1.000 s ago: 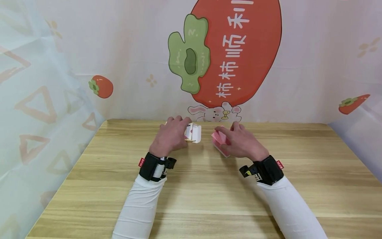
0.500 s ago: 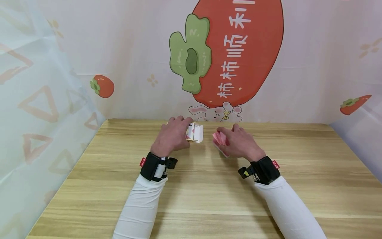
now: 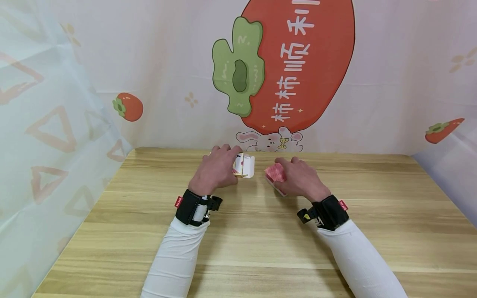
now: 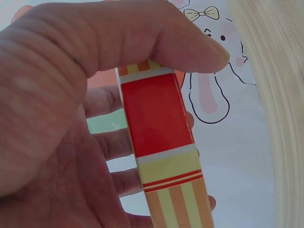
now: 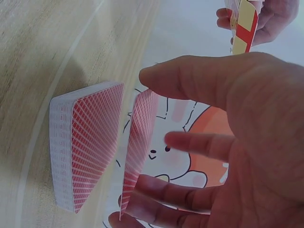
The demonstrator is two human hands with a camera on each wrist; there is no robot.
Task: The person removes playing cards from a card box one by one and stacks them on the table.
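My left hand (image 3: 214, 171) holds a playing-card box (image 4: 159, 118) between thumb and fingers. The box is cream and orange striped with a red panel. Its white flap (image 3: 248, 166) stands open towards the right, and a printed card face shows beside it. My right hand (image 3: 299, 178) pinches a thin red-backed playing card (image 5: 138, 142) by its edges, thumb at one end and fingers at the other. Just below that card, a thick deck of cards (image 5: 95, 147) with the same red-patterned backs lies on the table.
Both hands work near the far edge of a wooden table (image 3: 242, 248). Right behind it hangs a white cloth backdrop (image 3: 167, 116) printed with a large persimmon and a rabbit. A black camera strap (image 3: 329, 212) sits on each wrist.
My right wrist has shifted slightly left, and the index finger has moved a little right along the cards. My left hand keeps its hold on the box. The head view has turned slightly.
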